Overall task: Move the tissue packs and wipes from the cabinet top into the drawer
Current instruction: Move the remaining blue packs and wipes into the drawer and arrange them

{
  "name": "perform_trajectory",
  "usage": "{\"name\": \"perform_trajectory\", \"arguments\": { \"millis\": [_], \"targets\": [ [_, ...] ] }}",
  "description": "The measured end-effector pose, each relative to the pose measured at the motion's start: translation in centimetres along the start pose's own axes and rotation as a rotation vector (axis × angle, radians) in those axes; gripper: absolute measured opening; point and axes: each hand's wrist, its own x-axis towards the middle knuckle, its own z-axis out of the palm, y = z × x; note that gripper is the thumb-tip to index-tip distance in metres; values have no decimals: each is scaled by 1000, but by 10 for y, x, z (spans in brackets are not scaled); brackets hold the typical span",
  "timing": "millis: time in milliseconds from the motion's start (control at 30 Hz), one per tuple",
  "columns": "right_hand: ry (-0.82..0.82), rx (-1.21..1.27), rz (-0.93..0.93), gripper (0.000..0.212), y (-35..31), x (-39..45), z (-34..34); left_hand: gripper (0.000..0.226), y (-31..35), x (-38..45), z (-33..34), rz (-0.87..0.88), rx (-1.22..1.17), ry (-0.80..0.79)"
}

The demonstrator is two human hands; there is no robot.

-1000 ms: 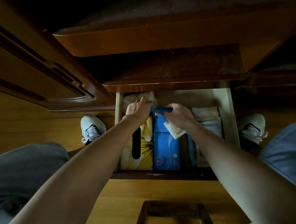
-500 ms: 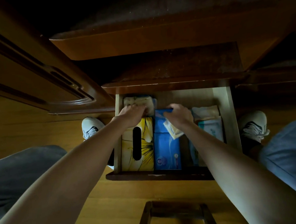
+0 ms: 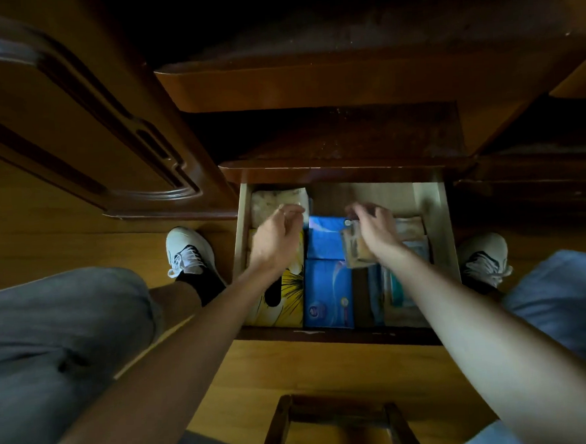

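The open wooden drawer point(image 3: 438, 233) holds a yellow flowered tissue box point(image 3: 289, 301) on the left, two blue tissue packs point(image 3: 328, 288) in the middle and pale wipes packs point(image 3: 400, 284) on the right. A beige pack point(image 3: 276, 202) lies at the back left. My left hand point(image 3: 279, 238) hovers over the yellow box with fingers loosely curled and holds nothing. My right hand point(image 3: 374, 232) pinches a small beige tissue pack point(image 3: 355, 249) above the blue packs; the pack is blurred.
The dark cabinet top point(image 3: 348, 136) lies above the drawer. An open cabinet door point(image 3: 73, 132) stands at the left. My white shoes point(image 3: 187, 252) flank the drawer on the wooden floor. A small wooden stool point(image 3: 331, 425) sits below.
My left hand has lifted off the back of the yellow box and pulled back. My right hand has raised the small beige pack slightly above the blue packs.
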Motion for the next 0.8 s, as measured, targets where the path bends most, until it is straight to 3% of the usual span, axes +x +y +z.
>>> {"name": "perform_trajectory", "arguments": {
  "millis": [67,100,167,267,367,433,533,667,800],
  "targets": [
    [-13,157,87,41,-8,-22,-3,40,14,-23,10,-314,-445,-174],
    [-43,198,108,44,-12,-35,-5,47,18,-32,15,-389,-569,-242],
    [-104,252,106,47,-19,-59,-7,53,18,-49,24,-345,-617,-310],
    [-226,401,204,40,-25,-87,-13,34,12,-69,30,-231,-587,-235],
    [-323,549,269,27,-18,-107,-22,17,6,-83,29,-258,-634,-213],
    [-374,570,202,35,-7,-116,-31,15,6,-91,31,-296,-696,-228],
    [-419,349,54,47,11,-127,-45,17,13,-102,35,-329,-762,-191],
    [-471,-64,-113,48,29,-130,-65,35,14,-109,41,-262,-664,-205],
    [-285,-263,-252,49,30,-109,-88,33,5,-96,45,-146,-428,-121]
  ]
}}
